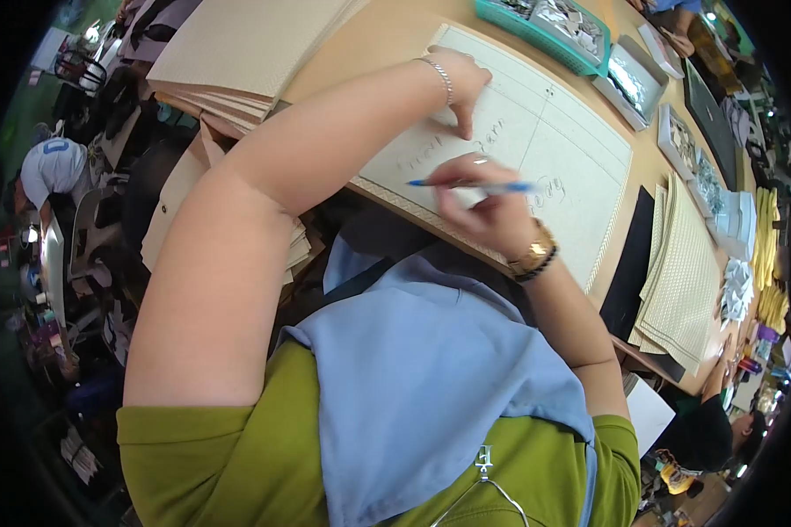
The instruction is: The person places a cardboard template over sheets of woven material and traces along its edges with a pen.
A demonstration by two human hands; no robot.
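Note:
A large pale board [580, 158] with ruled lines and handwriting lies on the table in front of me. My left hand [462, 86] rests on its upper left part, thumb and fingers apart, holding nothing. Over the lower middle of the board is my right hand [488, 206], closed round a blue pen [518, 186]. The pen lies nearly level, its blue tip pointing left; motion blurs it a little. Handwriting shows between my hands and also to the right of the pen.
Stacked cream sheets [237, 53] sit at the upper left, and more textured sheets [677, 272] at the right beside a black sheet [628, 263]. A green basket [549, 39] and small boxes [633, 83] line the far side. Other people work on both sides.

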